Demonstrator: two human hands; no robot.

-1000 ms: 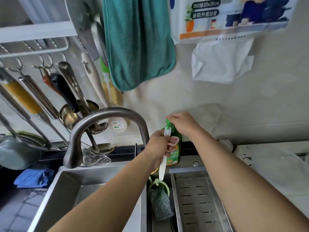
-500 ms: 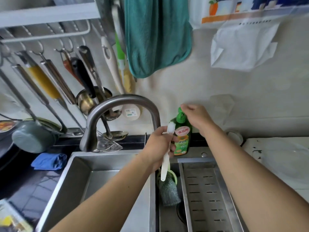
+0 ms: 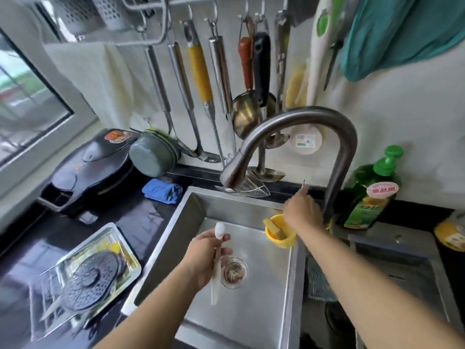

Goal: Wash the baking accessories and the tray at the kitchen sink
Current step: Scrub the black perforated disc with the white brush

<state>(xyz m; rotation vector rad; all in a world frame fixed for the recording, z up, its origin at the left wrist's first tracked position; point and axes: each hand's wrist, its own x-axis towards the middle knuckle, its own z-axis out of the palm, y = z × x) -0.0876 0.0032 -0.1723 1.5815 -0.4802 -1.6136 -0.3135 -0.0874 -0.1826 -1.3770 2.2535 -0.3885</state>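
Standing at 6 o'clock in the view, the sink (image 3: 264,311) held little: a drain strainer (image 3: 234,272) near its middle with scraps caught in it, and a yellow cup (image 3: 279,234) hung on the basin's right wall at about 2 o'clock from the drain, with a yellow piece lying inside it. On the black counter at 9 o'clock a metal tray (image 3: 118,244) was seen, carrying a round perforated disc (image 3: 88,282) and some yellow residue; a wire rack (image 3: 47,293) overlapped the tray's near edge. The white brush (image 3: 218,250) was clamped in the left hand (image 3: 206,258), fingers curled round its handle, head up, above the basin just beside the drain. The right hand (image 3: 302,212) was stretched toward 12 o'clock, at the foot of the faucet (image 3: 297,122); its index finger was extended toward a thin lever behind the sink, the other fingers folded — nothing was seen held in it. Open room was left across the basin floor toward 6 o'clock; the faucet spout overhung the rear rim. A green soap bottle (image 3: 372,192) stood at 2 o'clock on the back ledge. Compared with half a second before, the right hand had been taken off the bottle's pump, and the brush had been carried from the bottle over to the main basin — the view had swung leftward.
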